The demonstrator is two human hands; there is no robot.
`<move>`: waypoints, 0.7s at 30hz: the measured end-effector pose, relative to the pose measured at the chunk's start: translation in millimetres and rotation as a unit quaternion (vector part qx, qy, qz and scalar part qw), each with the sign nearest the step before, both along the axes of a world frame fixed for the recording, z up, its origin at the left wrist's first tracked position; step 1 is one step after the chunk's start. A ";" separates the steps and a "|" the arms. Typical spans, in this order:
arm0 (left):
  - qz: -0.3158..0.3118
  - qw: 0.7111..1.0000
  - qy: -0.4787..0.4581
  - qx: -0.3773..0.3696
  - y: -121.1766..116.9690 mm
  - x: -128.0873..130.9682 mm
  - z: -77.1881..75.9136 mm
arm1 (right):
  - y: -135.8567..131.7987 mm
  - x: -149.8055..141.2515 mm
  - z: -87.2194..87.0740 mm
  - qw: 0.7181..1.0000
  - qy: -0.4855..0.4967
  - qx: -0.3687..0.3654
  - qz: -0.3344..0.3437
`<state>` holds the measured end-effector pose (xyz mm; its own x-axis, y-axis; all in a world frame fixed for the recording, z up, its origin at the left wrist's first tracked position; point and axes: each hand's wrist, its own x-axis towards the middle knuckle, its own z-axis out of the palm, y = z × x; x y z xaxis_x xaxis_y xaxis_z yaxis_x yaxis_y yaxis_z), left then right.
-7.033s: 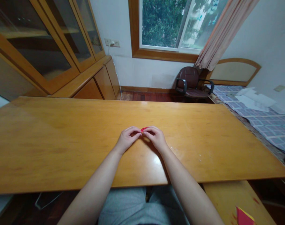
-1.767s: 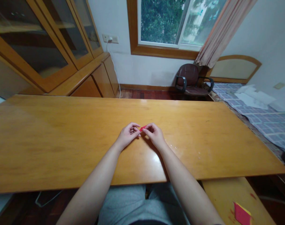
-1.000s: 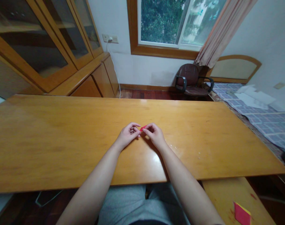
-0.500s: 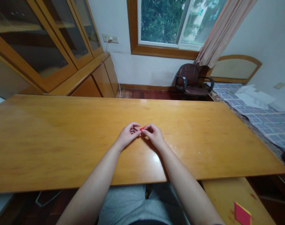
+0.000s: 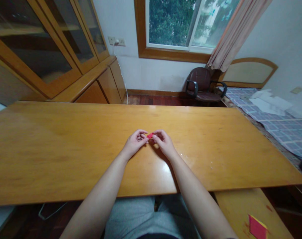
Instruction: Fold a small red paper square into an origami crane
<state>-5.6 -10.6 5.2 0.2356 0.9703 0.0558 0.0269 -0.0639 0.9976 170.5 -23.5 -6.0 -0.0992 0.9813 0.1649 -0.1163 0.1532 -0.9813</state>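
The broad wooden table (image 5: 66, 142), smooth and glossy with a streaky honey-brown grain, lay under the work, which seemed under way rather than finished: the thing being handled was in both hands, not set down. At the near right, a lower wooden surface (image 5: 236, 204) showed a duller face with reddish marks.

Over the middle of the table, the left hand (image 5: 136, 140) had its thumb and bent fingers pinched on the left end of a small red piece (image 5: 150, 135); the right hand (image 5: 164, 141) had its thumb and forefinger closed on the right end. The remaining fingers curled loosely.

On the lower surface lay a flat, four-sided red sheet (image 5: 257, 228) with a yellow edge, probably paper and apparently untouched. The held piece was smaller, compact and angular, as if folded; some shaping seemed done, but how much was left could not be told. Smallest of all, a few pale, shiny specks (image 5: 184, 156) dotted the table right of the right hand.
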 end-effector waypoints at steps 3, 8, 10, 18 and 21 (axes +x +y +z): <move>0.005 1.000 0.002 -0.001 -0.3 0.2 0.5 | 0.7 -0.2 -1.1 1.000 0.006 -0.006 0.008; -0.001 1.000 0.005 -0.001 -0.8 0.6 -0.1 | 2.7 0.1 -2.0 1.000 0.008 -0.009 0.001; -0.002 1.000 0.008 0.002 -0.4 0.7 -1.4 | 3.3 0.0 -2.1 1.000 0.009 -0.012 -0.003; -0.012 1.000 0.020 0.006 -0.7 0.8 -0.6 | 3.7 0.3 -1.0 1.000 0.015 -0.019 -0.008; -0.012 1.000 0.015 0.001 -1.6 1.0 0.8 | 3.9 0.6 -0.5 1.000 0.022 -0.021 -0.006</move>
